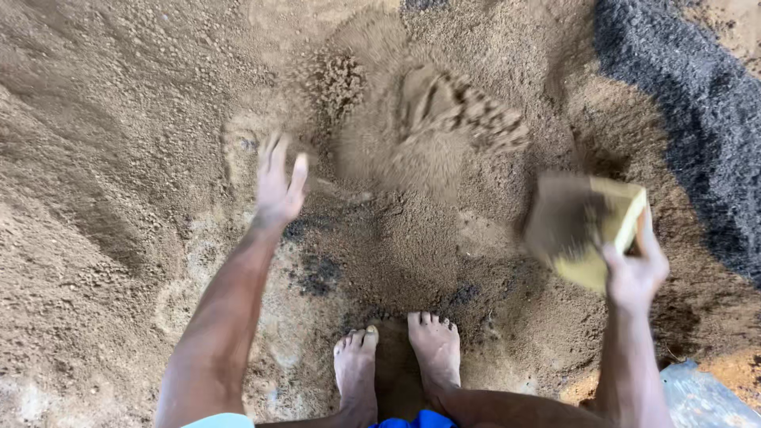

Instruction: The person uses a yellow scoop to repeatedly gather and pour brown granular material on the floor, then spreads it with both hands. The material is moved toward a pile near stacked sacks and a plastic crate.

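Yellow wooden box mould (590,230), open-faced, tilted on edge, its hollow turned inward and coated with brown sand; held at its far corner by the right hand (634,273), fingers wrapped over the rim and thumb behind, closed firmly on the wood. Just inward of that grip: a blurred sheet of loose sand (428,135) in mid-air, falling toward the mound ahead of the mould's mouth. Across from the grip, well apart: left hand (277,186), empty, fingers spread wide and raised, palm turned down, touching nothing that can be made out; motion blur hides the fingertips. Below and between the two hands: two bare feet (396,361) planted side by side on damp, darker ground. Beyond the grip, on the outer side: a strip of dark grey gravel or ash (697,111) running along the sand's edge. Under the right forearm, near the frame corner: a pale plastic sheet (701,400), partly seen. All around: a heaped bed of brown sandy soil (103,198), ridged and granular. Handling note, as a judgement: dusting the mould goes best with the box kept tilted so surplus sand slides clear, the hold staying on the outer rim and out of the hollow, and the free hand scattering thinly so that every inner face is evenly coated.
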